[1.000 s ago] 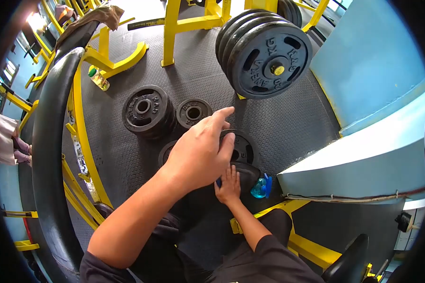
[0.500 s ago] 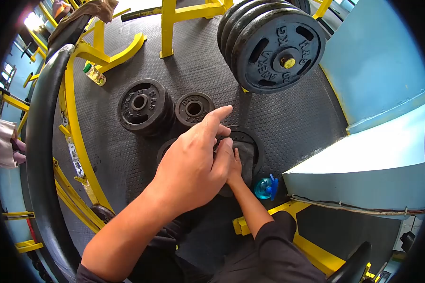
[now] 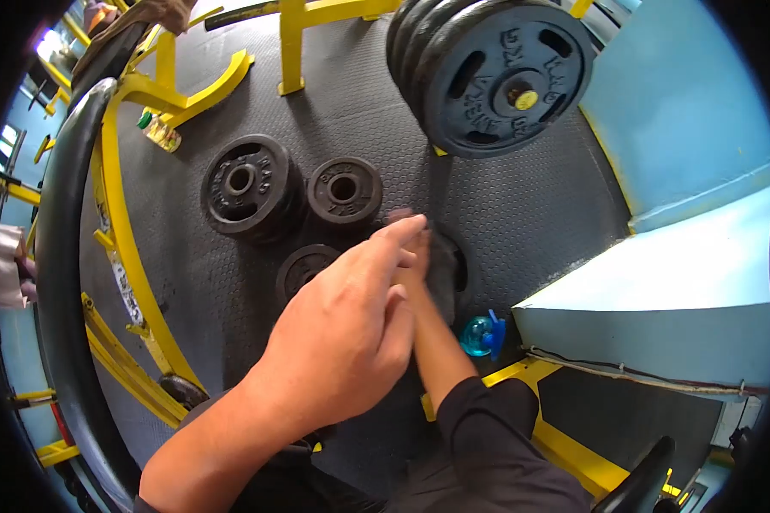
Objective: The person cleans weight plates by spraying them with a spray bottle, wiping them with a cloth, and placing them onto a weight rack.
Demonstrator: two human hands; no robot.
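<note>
Large in the foreground, my left hand (image 3: 342,316) is raised above the plates, index finger and thumb apart and nothing visible between them. Behind its fingertips, my right hand (image 3: 417,254) is partly hidden and smeared by motion; its hold is unclear. A dark, soft-looking item (image 3: 441,278) lies beside my right forearm, over a large weight plate (image 3: 464,256). A small plate (image 3: 345,190) lies above my left hand in view, and another plate (image 3: 304,267) is partly covered by that hand. Stacked plates (image 3: 250,186) stand further left.
A loaded barbell end (image 3: 509,81) juts in at the top. A blue bottle (image 3: 477,336) stands right of my right forearm. Yellow frames (image 3: 133,248) and a black pad (image 3: 68,256) line the left, with a jar (image 3: 159,133) nearby. A blue wall (image 3: 684,120) is at right.
My right hand has moved up and left from the dark item, behind my left fingertips. My left hand keeps nearly the same pose. The camera view has shifted slightly.
</note>
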